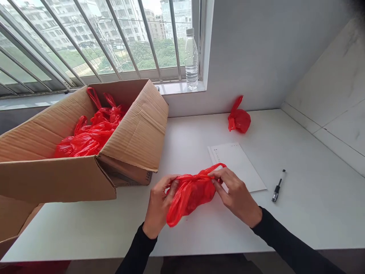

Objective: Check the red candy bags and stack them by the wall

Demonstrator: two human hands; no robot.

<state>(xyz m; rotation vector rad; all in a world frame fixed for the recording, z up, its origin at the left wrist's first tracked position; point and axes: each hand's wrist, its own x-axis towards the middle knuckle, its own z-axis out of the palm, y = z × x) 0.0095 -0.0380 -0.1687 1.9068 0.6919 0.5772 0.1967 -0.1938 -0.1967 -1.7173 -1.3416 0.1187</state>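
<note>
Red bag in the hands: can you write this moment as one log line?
hands: left and right both grip red bag | bag: above table | nearby: box, paper, pen

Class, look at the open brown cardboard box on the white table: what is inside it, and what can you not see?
Inside the open brown cardboard box lie several crumpled red plastic bags, handles sticking up. The box's near wall hides the lower part of the pile and the box floor, so neither their number nor anything beneath shows.

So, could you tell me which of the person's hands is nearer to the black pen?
The right hand: it sits just left of the pen, pinching the red bag; the left hand grips the bag's far side.
</note>
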